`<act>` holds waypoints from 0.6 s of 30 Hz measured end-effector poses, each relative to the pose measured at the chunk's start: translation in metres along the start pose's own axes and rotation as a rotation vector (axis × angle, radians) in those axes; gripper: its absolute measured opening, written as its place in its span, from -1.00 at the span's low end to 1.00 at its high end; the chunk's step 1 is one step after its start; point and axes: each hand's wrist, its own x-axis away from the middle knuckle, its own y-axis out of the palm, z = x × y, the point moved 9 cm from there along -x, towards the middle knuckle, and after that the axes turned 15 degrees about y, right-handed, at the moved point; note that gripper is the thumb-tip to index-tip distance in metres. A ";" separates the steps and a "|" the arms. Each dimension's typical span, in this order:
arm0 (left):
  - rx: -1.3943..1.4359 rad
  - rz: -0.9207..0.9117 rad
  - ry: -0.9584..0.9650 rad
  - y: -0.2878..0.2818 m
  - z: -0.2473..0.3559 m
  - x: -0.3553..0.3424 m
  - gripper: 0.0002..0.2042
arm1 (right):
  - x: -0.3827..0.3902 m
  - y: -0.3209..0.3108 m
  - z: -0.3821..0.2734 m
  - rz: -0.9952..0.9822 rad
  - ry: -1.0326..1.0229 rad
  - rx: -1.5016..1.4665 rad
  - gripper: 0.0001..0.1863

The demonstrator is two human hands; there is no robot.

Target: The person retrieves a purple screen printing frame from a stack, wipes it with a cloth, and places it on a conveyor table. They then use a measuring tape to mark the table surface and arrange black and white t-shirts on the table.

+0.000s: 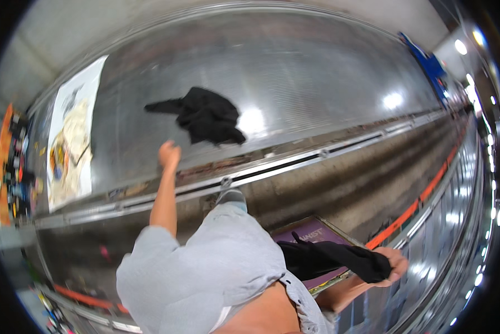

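Note:
A dark crumpled cloth (208,114) lies on a long metal table (317,72). My left hand (169,153) is just below and left of it, over the table's near edge, not touching it, with fingers curled and nothing visible in them. At the lower right, my right hand (393,267) grips a second black cloth (339,259), which hangs across toward my body over a purple screen frame (300,228) with pale print.
A white sheet (83,83) with cream cloth on it lies at the table's left. An orange shelf (5,167) of small items stands beyond. A rail (278,167) edges the table above the aisle. A blue fixture (428,67) is at the far right. Orange-edged metal tables (406,214) run behind me.

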 end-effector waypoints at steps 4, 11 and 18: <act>-0.032 0.210 -0.114 -0.022 -0.005 0.016 -0.79 | 0.021 -0.060 -0.142 0.274 -0.550 0.525 -0.91; -0.072 0.203 -0.002 0.028 0.078 -0.010 -0.74 | -0.146 -0.168 -0.190 0.708 -0.015 0.762 -0.72; -0.060 0.248 0.198 0.123 0.234 -0.031 -0.69 | -0.355 -0.231 -0.213 0.399 -0.037 0.693 -0.64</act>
